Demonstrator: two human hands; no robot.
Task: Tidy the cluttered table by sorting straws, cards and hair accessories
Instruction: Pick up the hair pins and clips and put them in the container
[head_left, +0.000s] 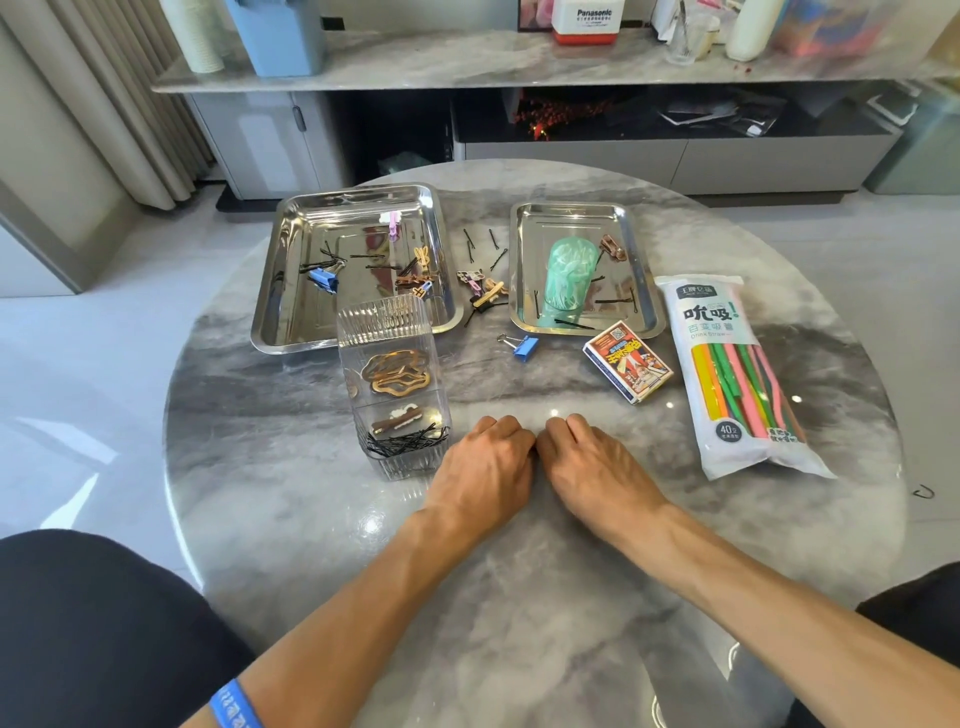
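Note:
My left hand (485, 465) and my right hand (592, 465) rest side by side on the round marble table (519, 597), fingers curled under, holding nothing I can see. A clear ribbed organiser box (392, 387) left of my left hand holds gold clips, a brown clip and black hairpins. The large steel tray (291, 312) holds hairpins, clips and a blue binder clip. The smaller steel tray (641, 312) holds a green bag of straws (566, 278), hairpins and a brown clip. A card box (628, 364) and a bag of coloured straws (737, 379) lie to the right.
Loose hairpins (483, 247) and hair clips (483, 291) lie between the trays, with a blue binder clip (522, 345) nearer me. Beyond the table stands a marble-topped cabinet (467, 67) carrying bottles and boxes. My dark-clad knees show at the bottom corners.

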